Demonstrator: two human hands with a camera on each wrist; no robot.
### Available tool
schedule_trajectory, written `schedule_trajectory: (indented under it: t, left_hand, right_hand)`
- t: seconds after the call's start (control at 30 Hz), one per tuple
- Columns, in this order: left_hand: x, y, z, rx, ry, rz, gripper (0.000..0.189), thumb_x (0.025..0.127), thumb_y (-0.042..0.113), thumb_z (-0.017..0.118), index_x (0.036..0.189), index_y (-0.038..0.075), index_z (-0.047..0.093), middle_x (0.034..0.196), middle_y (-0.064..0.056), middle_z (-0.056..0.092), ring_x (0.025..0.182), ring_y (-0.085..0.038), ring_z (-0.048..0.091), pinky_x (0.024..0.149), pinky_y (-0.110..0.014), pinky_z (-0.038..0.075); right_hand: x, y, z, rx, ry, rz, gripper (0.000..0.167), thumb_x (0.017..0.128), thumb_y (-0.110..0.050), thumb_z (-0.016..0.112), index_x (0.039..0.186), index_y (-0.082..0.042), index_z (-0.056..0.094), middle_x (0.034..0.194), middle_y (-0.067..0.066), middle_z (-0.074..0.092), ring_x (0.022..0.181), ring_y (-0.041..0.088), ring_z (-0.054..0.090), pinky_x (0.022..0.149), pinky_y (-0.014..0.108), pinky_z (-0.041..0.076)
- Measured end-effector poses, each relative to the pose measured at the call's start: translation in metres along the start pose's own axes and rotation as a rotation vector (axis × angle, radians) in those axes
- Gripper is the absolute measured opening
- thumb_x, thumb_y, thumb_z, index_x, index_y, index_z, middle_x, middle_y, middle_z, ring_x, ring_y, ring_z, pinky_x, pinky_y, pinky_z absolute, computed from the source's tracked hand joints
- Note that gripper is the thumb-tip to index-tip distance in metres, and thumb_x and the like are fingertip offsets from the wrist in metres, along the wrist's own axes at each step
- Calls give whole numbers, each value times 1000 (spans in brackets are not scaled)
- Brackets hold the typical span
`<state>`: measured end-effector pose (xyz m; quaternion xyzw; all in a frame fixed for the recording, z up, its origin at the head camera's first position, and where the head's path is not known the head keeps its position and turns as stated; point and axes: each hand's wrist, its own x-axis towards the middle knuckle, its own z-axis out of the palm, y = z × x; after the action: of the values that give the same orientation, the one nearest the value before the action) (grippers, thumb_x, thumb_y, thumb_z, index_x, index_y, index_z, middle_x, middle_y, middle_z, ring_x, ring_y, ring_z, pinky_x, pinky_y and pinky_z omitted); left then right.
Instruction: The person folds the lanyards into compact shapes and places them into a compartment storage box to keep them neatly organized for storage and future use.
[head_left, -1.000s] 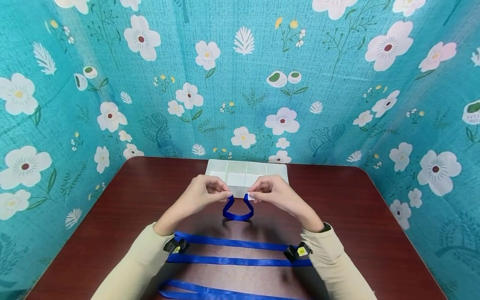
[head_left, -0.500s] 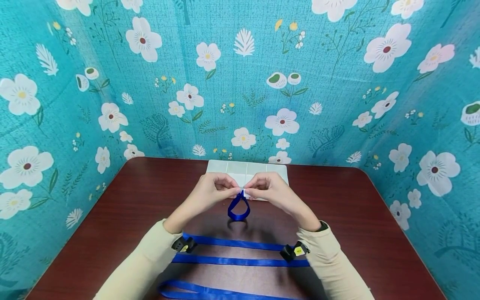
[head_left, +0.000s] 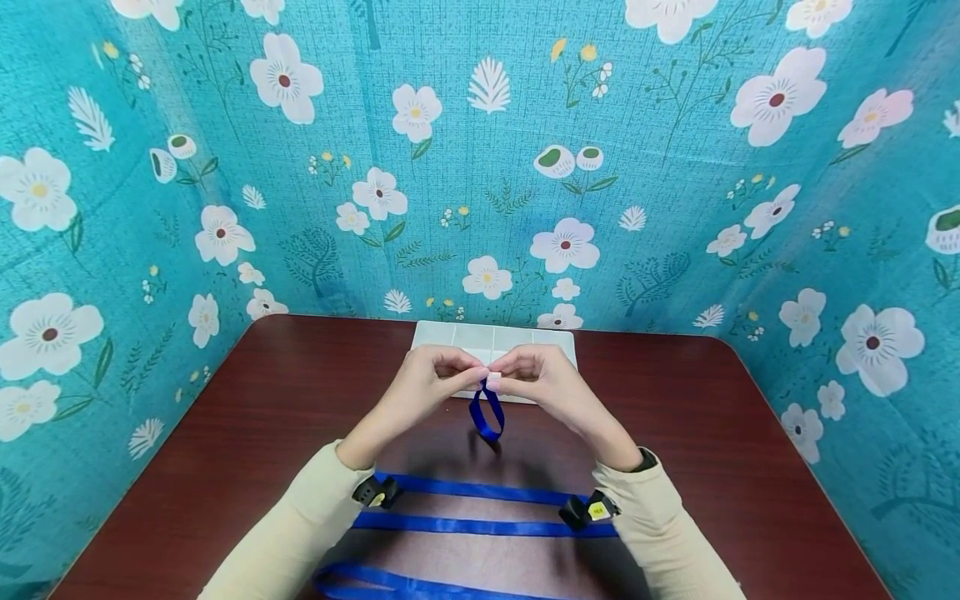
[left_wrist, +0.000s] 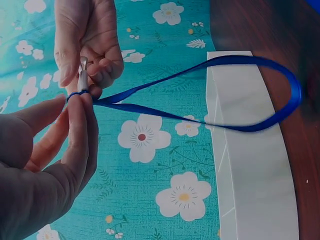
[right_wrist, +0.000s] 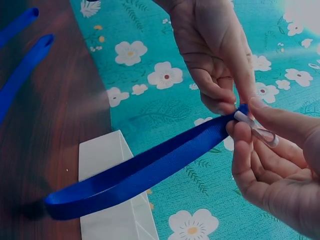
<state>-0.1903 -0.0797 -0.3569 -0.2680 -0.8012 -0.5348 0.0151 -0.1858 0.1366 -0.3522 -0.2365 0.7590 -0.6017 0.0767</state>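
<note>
In the head view both hands meet over the table. A blue ribbon [head_left: 491, 434] hangs beneath them as a loop, its two ends gathered together at the fingertips. My left hand [head_left: 435, 375] pinches the gathered ends between thumb and fingers. Against that spot my right hand [head_left: 543, 375] pinches a small white piece with a metal loop at one end [right_wrist: 244, 118], also between thumb and fingers. The left wrist view shows the ribbon loop [left_wrist: 296, 95] stretching away from the hands, with the white piece [left_wrist: 82, 80] right at the gathered ends.
Behind the hands stands a white compartment tray [head_left: 551, 336]. Blue ribbon strips [head_left: 480, 525] lie across the table [head_left: 300, 400] nearer the body, and another folded blue ribbon [head_left: 375, 577] is at the front. A floral curtain [head_left: 480, 208] closes off the back and sides.
The hands have come together, bringing the separated ribbon ends to one point. The loop has narrowed and turned partly sideways.
</note>
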Motion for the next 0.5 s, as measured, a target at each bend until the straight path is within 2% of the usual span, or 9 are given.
schedule_trajectory:
  t: [0.1,0.13,0.2,0.33,0.37,0.43,0.5]
  left_hand:
    - [-1,2,0,-36,-29,-19,21,99,20,66,102,2,78,94,-5,75,83,-19,73,73,-29,59]
    - [-2,2,0,-47,-39,-29,23,100,20,64,104,2,77,96,-6,75,84,-18,73,71,-28,58]
    - [-3,2,0,-64,-55,-42,24,101,18,62,108,0,76,98,-8,75,75,-16,71,63,-24,55]
    - [-2,3,2,-65,-70,-42,22,100,9,58,111,-1,75,101,-10,75,76,-18,70,57,-21,48]
    - [-2,2,2,-66,-72,-36,22,99,5,57,111,-2,74,101,-11,75,77,-20,70,60,-21,51]
    - [-1,2,3,-71,-76,-29,23,97,0,56,112,-3,74,103,-12,74,90,-24,72,71,-22,56]
    - [0,2,5,-73,-77,-28,25,95,-4,54,112,-4,73,103,-13,74,92,-27,72,77,-26,57]
  right_hand:
    - [0,-1,1,-33,34,-2,17,91,-9,74,105,1,73,93,11,75,89,31,71,76,31,58]
    - [0,0,1,-38,44,-5,17,91,-9,74,104,1,73,92,11,75,89,33,71,76,30,58]
    - [0,-1,1,-43,61,-11,17,91,-10,75,103,1,73,92,11,75,88,36,71,75,30,58]
    - [1,0,2,-38,91,-16,17,90,-11,76,101,2,74,90,13,75,87,38,70,72,27,57]
    - [1,0,2,-36,97,-16,17,90,-10,76,101,2,74,90,13,74,86,38,70,71,27,57]
    - [2,1,2,-36,110,-15,17,89,-10,76,100,3,73,89,14,74,85,39,70,71,26,56]
    - [3,1,2,-44,121,-11,17,89,-9,77,98,4,73,88,14,74,84,41,70,70,25,56]
